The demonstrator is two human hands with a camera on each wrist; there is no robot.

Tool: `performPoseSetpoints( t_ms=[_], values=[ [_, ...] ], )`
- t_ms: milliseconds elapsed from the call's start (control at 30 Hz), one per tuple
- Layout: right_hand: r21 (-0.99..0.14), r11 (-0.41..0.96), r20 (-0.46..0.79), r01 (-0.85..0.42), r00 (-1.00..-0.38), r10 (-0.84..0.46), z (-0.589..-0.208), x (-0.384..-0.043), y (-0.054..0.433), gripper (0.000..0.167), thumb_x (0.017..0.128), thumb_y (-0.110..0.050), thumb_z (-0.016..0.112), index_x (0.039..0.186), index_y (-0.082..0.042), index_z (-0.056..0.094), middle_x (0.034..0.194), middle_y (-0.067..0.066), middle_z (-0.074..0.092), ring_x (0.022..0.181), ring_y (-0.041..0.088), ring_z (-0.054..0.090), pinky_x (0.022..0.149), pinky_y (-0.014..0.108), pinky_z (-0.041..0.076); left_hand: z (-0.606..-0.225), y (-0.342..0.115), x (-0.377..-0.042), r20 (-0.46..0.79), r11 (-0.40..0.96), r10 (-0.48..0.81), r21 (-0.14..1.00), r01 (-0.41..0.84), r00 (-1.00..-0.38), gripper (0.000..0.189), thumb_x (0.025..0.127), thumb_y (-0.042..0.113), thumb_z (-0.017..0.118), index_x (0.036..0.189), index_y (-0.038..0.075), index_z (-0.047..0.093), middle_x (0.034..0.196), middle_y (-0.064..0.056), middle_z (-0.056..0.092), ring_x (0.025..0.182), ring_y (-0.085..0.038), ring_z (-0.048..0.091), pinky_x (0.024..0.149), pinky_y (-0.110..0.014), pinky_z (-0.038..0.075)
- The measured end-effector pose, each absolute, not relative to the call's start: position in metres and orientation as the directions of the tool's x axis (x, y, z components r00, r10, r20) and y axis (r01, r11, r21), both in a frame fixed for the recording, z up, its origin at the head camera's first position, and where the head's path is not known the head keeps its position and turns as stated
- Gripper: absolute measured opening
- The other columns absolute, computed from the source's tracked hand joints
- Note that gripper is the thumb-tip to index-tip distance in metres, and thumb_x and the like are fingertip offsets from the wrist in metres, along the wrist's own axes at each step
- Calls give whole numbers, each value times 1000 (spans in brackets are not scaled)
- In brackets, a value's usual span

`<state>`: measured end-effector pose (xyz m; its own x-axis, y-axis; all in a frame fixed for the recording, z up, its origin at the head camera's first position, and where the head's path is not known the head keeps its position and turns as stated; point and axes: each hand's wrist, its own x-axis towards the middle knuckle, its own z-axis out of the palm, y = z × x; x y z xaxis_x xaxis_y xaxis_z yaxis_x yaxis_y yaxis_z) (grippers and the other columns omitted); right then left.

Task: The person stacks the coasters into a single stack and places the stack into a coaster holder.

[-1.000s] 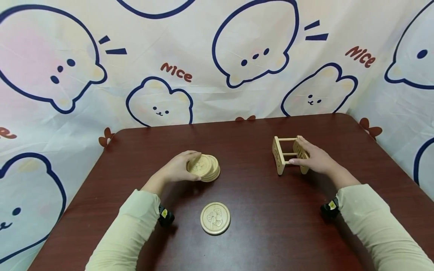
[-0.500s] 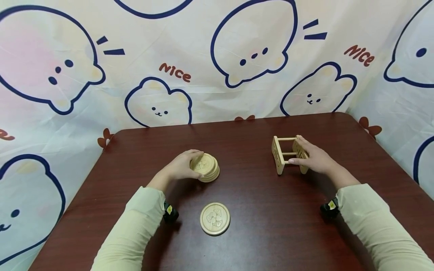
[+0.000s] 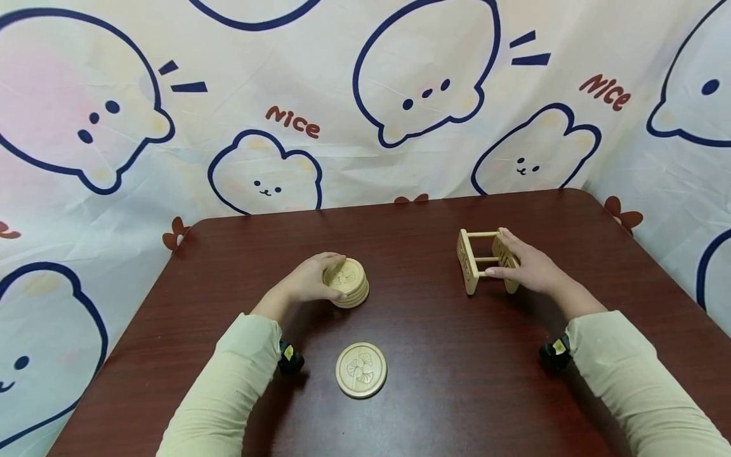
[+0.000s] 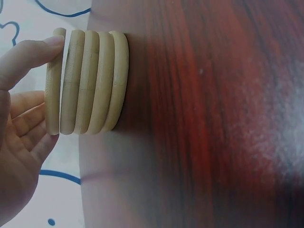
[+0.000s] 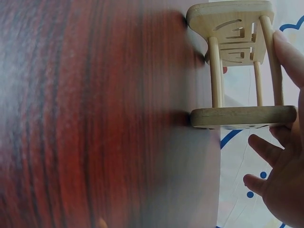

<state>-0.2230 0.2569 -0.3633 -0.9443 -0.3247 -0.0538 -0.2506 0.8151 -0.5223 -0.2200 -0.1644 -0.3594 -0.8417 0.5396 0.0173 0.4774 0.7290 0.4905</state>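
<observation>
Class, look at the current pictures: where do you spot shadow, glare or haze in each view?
Head: a dark shadow beside the left sleeve on the table, while the lone disc shows its pattern clearly; left wrist: pale glare near the right edge, dim shade beside the stack; right wrist: whitish glare near the left edge, dark smudges by the rack.

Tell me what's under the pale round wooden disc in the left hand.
Four pale round wooden discs, stacked on the red-brown table. Their edges show; their upper faces are mostly covered.
</observation>
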Motion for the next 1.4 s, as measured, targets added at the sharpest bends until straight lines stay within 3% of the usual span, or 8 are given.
performPoseSetpoints(
  t_ms=[833, 1400],
  values=[
    [-520, 820, -66, -239, -946, -317, -364, -225, 258, 94, 74, -55, 56, 139, -6, 9, 143, 12, 1, 126, 36, 9, 94, 55, 15, -359, -166, -219, 17, 710, 525, 541, 450, -851, 78, 65, 27, 74, 129, 1, 38, 130, -13, 37, 119, -26, 32, 95, -40, 27],
    [-519, 820, -63, -243, -945, -320, -363, -224, 257, 94, 74, -56, 55, 139, -6, 9, 143, 12, 1, 126, 36, 10, 94, 55, 15, -351, -167, -194, 95, 670, 555, 538, 512, -826, 79, 64, 33, 75, 129, 4, 40, 127, -13, 39, 117, -27, 35, 94, -42, 28]
  ],
)
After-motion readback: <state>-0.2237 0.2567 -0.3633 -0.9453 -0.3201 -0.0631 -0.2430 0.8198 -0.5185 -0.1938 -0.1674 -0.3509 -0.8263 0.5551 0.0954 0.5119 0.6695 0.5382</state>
